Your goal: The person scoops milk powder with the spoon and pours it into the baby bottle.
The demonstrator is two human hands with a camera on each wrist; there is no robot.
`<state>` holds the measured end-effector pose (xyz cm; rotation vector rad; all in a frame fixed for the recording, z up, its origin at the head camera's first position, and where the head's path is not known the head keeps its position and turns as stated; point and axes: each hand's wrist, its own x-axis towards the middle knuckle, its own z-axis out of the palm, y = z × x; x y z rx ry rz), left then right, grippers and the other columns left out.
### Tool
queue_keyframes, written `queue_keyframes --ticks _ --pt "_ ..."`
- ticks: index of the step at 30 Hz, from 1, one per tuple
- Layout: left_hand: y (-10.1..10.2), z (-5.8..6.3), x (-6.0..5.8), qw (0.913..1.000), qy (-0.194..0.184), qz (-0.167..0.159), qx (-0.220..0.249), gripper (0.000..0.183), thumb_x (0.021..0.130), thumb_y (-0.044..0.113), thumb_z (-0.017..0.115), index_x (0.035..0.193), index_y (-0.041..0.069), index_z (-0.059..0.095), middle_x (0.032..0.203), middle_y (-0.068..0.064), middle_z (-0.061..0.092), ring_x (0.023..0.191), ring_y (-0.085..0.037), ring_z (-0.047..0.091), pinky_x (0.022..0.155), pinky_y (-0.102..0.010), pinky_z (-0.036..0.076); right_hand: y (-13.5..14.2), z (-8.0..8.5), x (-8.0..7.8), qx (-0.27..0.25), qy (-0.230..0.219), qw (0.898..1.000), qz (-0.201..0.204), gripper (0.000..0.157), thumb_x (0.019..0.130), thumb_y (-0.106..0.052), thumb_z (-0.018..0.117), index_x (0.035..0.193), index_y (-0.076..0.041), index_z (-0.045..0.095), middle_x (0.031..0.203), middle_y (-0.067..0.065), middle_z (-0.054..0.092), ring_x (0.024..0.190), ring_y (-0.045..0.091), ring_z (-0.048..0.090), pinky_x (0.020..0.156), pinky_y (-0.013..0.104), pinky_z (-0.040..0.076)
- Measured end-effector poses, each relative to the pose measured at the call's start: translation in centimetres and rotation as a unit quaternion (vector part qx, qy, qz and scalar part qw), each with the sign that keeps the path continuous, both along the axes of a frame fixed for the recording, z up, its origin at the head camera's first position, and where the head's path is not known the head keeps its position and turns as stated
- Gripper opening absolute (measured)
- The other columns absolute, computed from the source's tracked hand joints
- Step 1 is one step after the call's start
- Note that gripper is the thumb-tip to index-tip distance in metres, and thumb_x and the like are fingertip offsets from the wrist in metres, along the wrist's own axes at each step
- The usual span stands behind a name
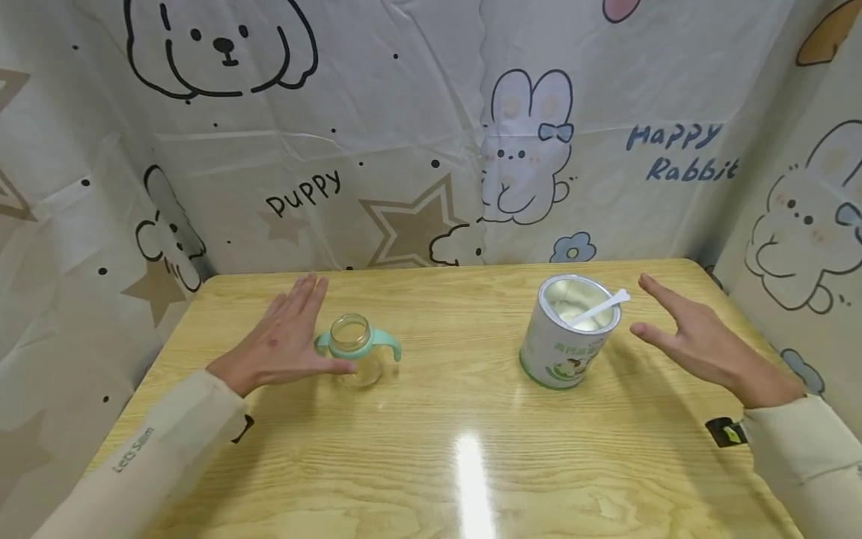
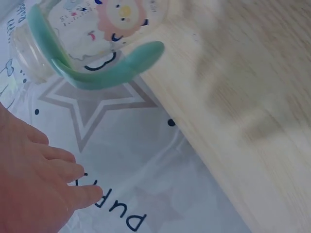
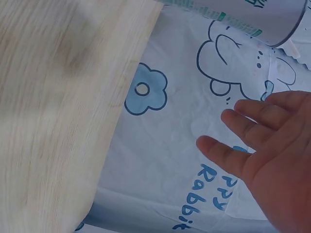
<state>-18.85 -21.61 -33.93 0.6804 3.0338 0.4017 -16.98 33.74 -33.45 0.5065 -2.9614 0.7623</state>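
Note:
A clear baby bottle (image 1: 364, 368) with a mint-green two-handled collar stands uncapped on the table. Beside it, on its left, my left hand (image 1: 286, 340) is spread with straight fingers, the thumb overlapping the bottle in the head view. In the left wrist view the bottle's green handle (image 2: 97, 80) lies beyond the fingers, apart from them. An open milk powder can (image 1: 566, 352) stands at the right, a white scoop (image 1: 599, 308) leaning out over its rim. To the can's right hovers my right hand (image 1: 700, 340), thumb and fingers extended, holding nothing.
The wooden table (image 1: 431, 449) has its far edge against a white cloth (image 1: 404, 112) printed with cartoon animals. More cloth hangs at the left and right sides. Between bottle and can lies a stretch of bare tabletop.

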Motion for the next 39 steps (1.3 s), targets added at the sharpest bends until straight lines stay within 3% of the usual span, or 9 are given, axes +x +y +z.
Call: queue_keyframes --ticks 9,12,15,19,21,23,27,31,39 --pt "1.4 0.3 -0.8 0.9992 0.005 -0.017 0.036 0.137 0.07 0.071 0.077 0.158 -0.002 0.004 0.164 -0.024 0.005 0.151 -0.039 0.009 0.12 -0.057 0.013 -0.3 0.1 0.0 -0.06 0.011 0.998 -0.017 0.064 0.105 -0.022 0.054 0.155 0.005 0.024 0.144 0.033 0.044 0.116 0.058 0.052 0.088 0.07 0.046" --pt "1.8 0.4 -0.9 0.9989 -0.001 -0.017 0.043 0.138 0.069 0.071 0.078 0.159 0.0 0.001 0.164 -0.022 0.004 0.15 -0.039 0.01 0.12 -0.057 0.014 -0.4 0.2 0.0 -0.069 0.021 0.997 -0.03 0.061 0.104 -0.023 0.056 0.153 0.004 0.031 0.141 0.031 0.049 0.115 0.055 0.055 0.085 0.058 0.053" --pt "2.3 0.5 -1.0 0.9981 -0.011 -0.017 0.058 0.138 0.069 0.07 0.079 0.159 0.002 0.0 0.165 -0.02 0.003 0.151 -0.038 0.01 0.12 -0.056 0.016 -0.5 0.3 0.1 -0.077 0.033 0.996 -0.042 0.059 0.103 -0.024 0.058 0.15 0.004 0.037 0.138 0.029 0.054 0.114 0.051 0.057 0.08 0.026 0.057" --pt "3.0 0.7 -1.1 0.9967 -0.024 -0.019 0.075 0.14 0.067 0.075 0.077 0.16 0.004 0.0 0.166 -0.016 0.003 0.151 -0.034 0.009 0.119 -0.056 0.019 -0.8 0.4 0.1 -0.092 0.048 0.993 -0.055 0.056 0.102 -0.026 0.06 0.146 0.005 0.044 0.134 0.028 0.058 0.111 0.048 0.059 0.073 0.001 0.039" --pt "3.3 0.8 -1.1 0.9961 -0.034 -0.017 0.08 0.141 0.066 0.079 0.074 0.16 0.006 -0.001 0.166 -0.014 0.001 0.152 -0.033 0.009 0.119 -0.056 0.019 -0.9 0.5 0.1 -0.097 0.057 0.992 -0.06 0.054 0.101 -0.026 0.062 0.143 0.005 0.048 0.131 0.028 0.059 0.109 0.04 0.062 0.073 0.0 0.04" --pt "3.7 0.9 -1.2 0.9952 -0.047 -0.015 0.084 0.141 0.065 0.081 0.073 0.16 0.01 -0.004 0.166 -0.011 -0.001 0.152 -0.031 0.007 0.119 -0.056 0.019 -0.9 0.5 0.1 -0.1 0.067 0.99 -0.066 0.051 0.101 -0.025 0.063 0.14 0.005 0.051 0.127 0.026 0.062 0.106 0.021 0.063 0.074 0.001 0.04" --pt "4.4 1.1 -1.2 0.9928 -0.065 -0.015 0.1 0.139 0.067 0.074 0.078 0.161 0.014 -0.006 0.166 -0.009 -0.003 0.152 -0.029 0.005 0.119 -0.056 0.019 -1.1 0.5 0.0 -0.108 0.082 0.987 -0.082 0.044 0.099 -0.024 0.066 0.133 0.004 0.059 0.119 0.023 0.066 0.093 -0.011 0.051 0.073 0.002 0.042" --pt "5.1 1.3 -1.3 0.9906 -0.076 -0.021 0.112 0.138 0.068 0.072 0.078 0.161 0.015 -0.006 0.166 -0.007 -0.002 0.152 -0.027 0.005 0.12 -0.054 0.019 -1.3 0.7 -0.2 -0.104 0.08 0.986 -0.101 0.039 0.099 -0.026 0.066 0.126 0.002 0.064 0.112 0.02 0.067 0.087 -0.011 0.049 0.069 0.003 0.042" --pt "6.7 1.6 -1.7 0.9879 -0.083 -0.024 0.129 0.142 0.062 0.085 0.071 0.161 0.016 -0.005 0.166 -0.005 -0.001 0.152 -0.027 0.007 0.12 -0.053 0.021 -1.9 1.1 -0.4 -0.099 0.08 0.986 -0.107 0.036 0.098 -0.027 0.067 0.12 0.001 0.067 0.106 0.018 0.068 0.085 -0.006 0.05 0.068 0.005 0.042"
